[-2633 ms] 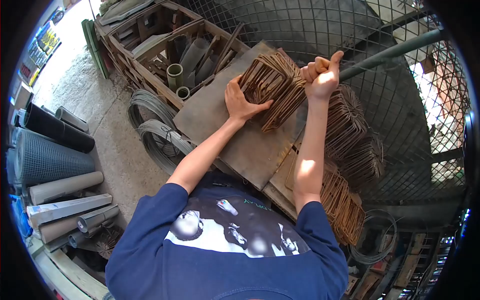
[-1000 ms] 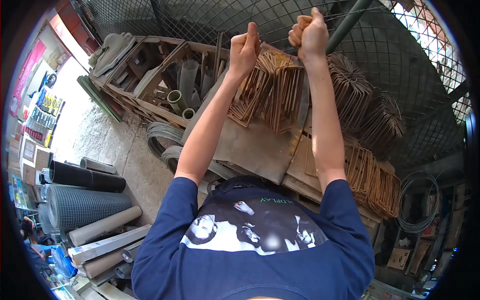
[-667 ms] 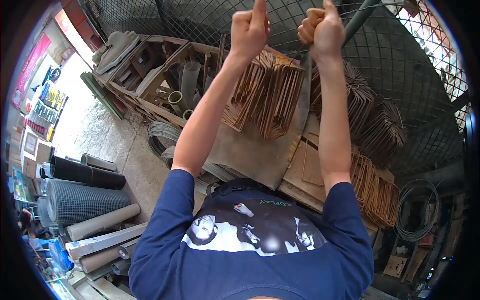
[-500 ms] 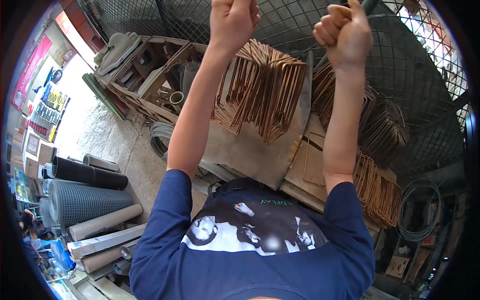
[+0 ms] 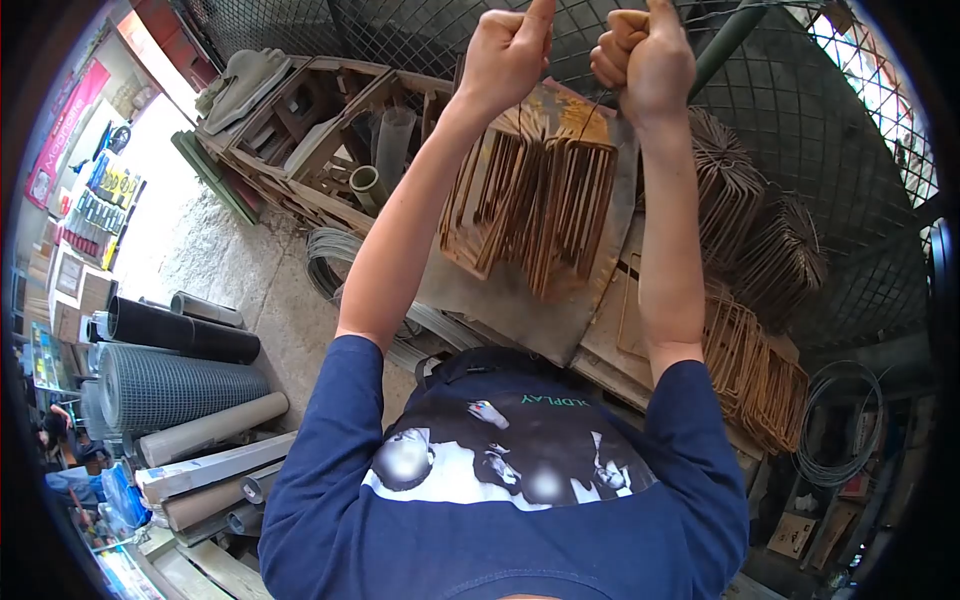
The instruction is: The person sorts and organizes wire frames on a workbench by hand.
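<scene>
My left hand (image 5: pixel 508 62) is closed in a fist near the top edge, its thumb pointing up. To its right, my right hand (image 5: pixel 650 65) is closed too, with fingers curled inward. A thin dark line, possibly wire, shows beside the right fingers; what either fist grips is too small to make out. Just below and between the hands, a bundle of bent rusty metal frames (image 5: pixel 535 205) stands on a flat board (image 5: pixel 500 305). Neither hand visibly touches the bundle.
More bent-rod bundles (image 5: pixel 750 365) lie at the right, near coiled wire (image 5: pixel 840 425). Wire fencing (image 5: pixel 800 130) rises behind. Wooden crates (image 5: pixel 290 130) stand upper left; mesh rolls (image 5: pixel 185 390) lie at left. A green pole (image 5: pixel 728 45) slants behind my right hand.
Both fists have come closer together: my left moved right and slightly down, my right moved left. The view has shifted slightly, and more of the bundle's top shows.
</scene>
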`<state>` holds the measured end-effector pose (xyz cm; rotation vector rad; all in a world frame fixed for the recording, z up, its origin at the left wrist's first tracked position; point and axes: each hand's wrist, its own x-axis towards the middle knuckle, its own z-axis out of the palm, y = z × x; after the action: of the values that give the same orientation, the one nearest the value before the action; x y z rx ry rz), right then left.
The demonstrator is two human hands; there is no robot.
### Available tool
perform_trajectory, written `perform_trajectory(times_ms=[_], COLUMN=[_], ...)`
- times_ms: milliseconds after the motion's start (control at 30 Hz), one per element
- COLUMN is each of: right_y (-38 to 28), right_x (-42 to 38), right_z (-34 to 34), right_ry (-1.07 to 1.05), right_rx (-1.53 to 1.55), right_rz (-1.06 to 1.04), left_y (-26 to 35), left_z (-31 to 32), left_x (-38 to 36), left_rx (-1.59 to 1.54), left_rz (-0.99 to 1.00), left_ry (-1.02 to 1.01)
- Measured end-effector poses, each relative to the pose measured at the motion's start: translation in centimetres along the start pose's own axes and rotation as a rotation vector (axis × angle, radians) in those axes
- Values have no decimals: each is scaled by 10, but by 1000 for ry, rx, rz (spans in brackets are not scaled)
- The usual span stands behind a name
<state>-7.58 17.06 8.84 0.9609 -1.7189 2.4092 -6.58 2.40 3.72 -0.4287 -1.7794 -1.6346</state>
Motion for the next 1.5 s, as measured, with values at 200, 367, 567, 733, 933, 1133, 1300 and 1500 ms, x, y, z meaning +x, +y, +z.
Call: perform_trajectory(times_ms=[200,367,567,733,933,1133,1300,1500], right_y=[-9,3,-5,2,1,33,53,77], right_x=[-29,-18,-9,1,17,20,4,34], right_z=[-3,-21,-12,-17,-18,-20,-20,-3], right_ry=[-106,-79,23,-62,7,-64,-111,2], right_rx=[48,282,82,31,45,-40,-189,-108], right_rz=[-10,51,10,-14,-14,-20,18,66], left_y=[11,15,15,7,4,-8,-30,-47], left_z=[1,0,6,8,6,-3,-18,-38], left_x=[-12,-12,-9,-5,13,5,-3,10], left_rx=[-30,-182,-100,-118,30,178,93,296], left_rz=[25,-33,-41,-112,1,-9,5,28], left_ry=[25,-17,-7,-33,30,103,80,112])
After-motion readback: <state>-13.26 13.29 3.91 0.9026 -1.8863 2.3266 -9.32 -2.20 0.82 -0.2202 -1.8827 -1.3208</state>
